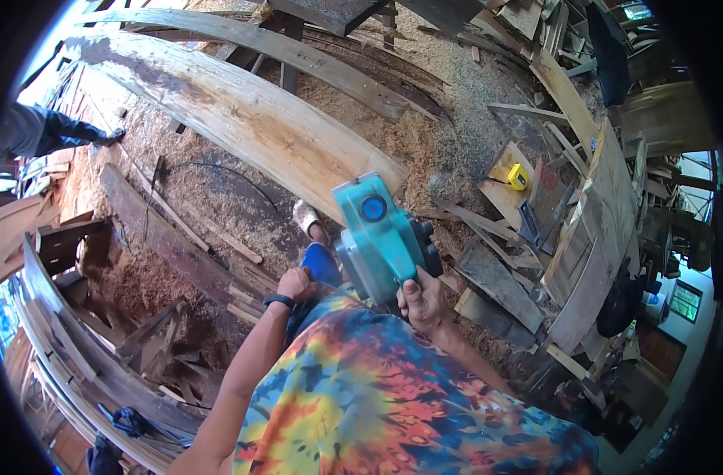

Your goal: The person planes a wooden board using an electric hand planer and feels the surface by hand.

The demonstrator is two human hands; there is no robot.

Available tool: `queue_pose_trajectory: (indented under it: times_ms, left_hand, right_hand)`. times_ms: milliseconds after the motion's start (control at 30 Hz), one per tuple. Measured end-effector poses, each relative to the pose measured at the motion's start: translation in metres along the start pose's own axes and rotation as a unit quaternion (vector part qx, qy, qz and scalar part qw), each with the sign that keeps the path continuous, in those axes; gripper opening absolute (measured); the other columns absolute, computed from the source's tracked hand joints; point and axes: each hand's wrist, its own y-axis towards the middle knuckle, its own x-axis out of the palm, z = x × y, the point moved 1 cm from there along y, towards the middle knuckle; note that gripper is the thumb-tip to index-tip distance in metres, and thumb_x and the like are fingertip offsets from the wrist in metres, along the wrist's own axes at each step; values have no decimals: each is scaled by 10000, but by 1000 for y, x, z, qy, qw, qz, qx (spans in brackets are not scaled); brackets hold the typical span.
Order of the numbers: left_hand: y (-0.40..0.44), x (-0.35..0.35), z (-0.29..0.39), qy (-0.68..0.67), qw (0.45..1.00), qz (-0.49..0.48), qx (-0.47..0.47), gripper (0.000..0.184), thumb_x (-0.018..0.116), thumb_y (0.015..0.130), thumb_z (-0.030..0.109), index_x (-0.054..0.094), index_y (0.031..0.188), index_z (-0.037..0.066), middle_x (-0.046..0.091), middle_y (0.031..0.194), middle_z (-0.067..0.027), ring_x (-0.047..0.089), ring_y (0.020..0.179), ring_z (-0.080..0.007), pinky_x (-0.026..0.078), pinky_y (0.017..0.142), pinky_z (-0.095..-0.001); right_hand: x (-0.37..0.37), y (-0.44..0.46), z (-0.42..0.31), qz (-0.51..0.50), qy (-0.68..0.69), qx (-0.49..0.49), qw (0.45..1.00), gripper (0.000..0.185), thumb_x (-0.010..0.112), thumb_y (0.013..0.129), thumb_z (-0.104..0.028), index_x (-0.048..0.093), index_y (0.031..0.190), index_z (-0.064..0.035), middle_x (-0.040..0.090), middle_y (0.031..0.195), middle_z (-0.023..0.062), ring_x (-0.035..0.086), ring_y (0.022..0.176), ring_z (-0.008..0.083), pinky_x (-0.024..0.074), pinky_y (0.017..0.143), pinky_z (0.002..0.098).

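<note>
The right hand (429, 305) is clenching its fingers round the planer (377, 229), apparently bearing its weight; the left hand (296, 283) is curling inward, contents undeterminable.

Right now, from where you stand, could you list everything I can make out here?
Power tool: 1, teal, in the right hand
Long board: 1, pale with brown stains, beyond the tool
Tape measure: 1, yellow, right, on a board
Shavings: uncountable, tan, across the floor
Scrap wood: many pieces, brown and grey, both sides
Window: at least 1, greenish, far right
Other person: 1, dark trousers, far left
Shirt: 1, multicoloured, on the wearer
Wristband: 1, dark, left wrist
Left hand: 1, bare, near the blue cloth
Right hand: 1, bare, on the tool
</note>
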Motion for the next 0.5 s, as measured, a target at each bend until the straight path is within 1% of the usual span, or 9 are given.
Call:
queue_pose_trajectory:
  times_ms: [133,167,200,233,267,367,433,467,500]
  left_hand:
    - [7,-7,1,5,1000,-20,5,457,659,862,450,694,964,6,699,975,-266,680,939,-441,550,839,-518]
    - [6,-7,1,4,1000,0,0,447,678,853,438,707,945,2,706,955,-262,688,920,-430,549,824,-508]
    - [4,-5,-2,3,1000,18,-6,436,698,844,427,721,926,-1,712,936,-257,696,902,-420,548,810,-498]
    - [3,-5,-4,2,999,38,-12,426,718,834,415,735,907,-4,719,916,-253,704,883,-409,547,795,-488]
    - [1,-7,-6,-8,999,35,-23,440,715,841,418,732,937,-11,717,937,-261,703,908,-411,546,810,-483]
    - [-5,-10,-11,-30,999,23,-39,484,691,864,444,721,998,-20,709,991,-280,692,965,-424,543,846,-487]
    - [-10,-9,-12,-38,999,13,-27,512,656,886,483,706,1004,-12,699,1011,-285,676,980,-443,542,859,-513]
    - [-13,-7,-10,-34,999,11,-33,504,654,889,475,708,1003,-13,698,1014,-287,676,984,-442,542,862,-514]
    - [-17,-11,-5,-29,999,11,-38,497,653,892,467,709,1003,-14,698,1018,-288,675,988,-442,541,866,-515]
  right_hand:
    - [6,40,-11,5,-13,-20,1000,611,491,988,-647,565,959,-41,518,609,-13,492,500,58,380,451,226]
    - [9,55,-19,5,-16,-24,1000,600,493,993,-636,565,956,-42,519,609,-12,491,500,57,379,450,226]
    - [15,69,-32,6,13,-27,1000,557,499,1013,-590,564,940,-42,514,599,-15,487,491,56,373,444,231]
    - [20,87,-35,13,0,-53,999,522,506,1025,-556,568,926,-47,506,590,-20,481,482,58,367,439,238]
    - [24,107,-36,23,-15,-63,998,521,514,1022,-557,579,909,-52,500,588,-25,479,481,60,363,438,244]
    - [37,162,-67,22,-13,-134,991,624,506,986,-646,598,873,-39,484,560,-28,488,467,67,378,430,256]
    - [42,183,-82,25,-37,-115,992,661,494,983,-653,628,890,-13,565,648,106,581,603,248,440,540,360]
    - [41,185,-86,27,-57,-96,993,689,477,984,-655,654,906,6,639,733,235,656,732,428,489,655,459]
    - [40,181,-80,28,-32,-109,993,672,489,983,-653,638,906,-2,591,679,150,606,645,308,455,577,391]
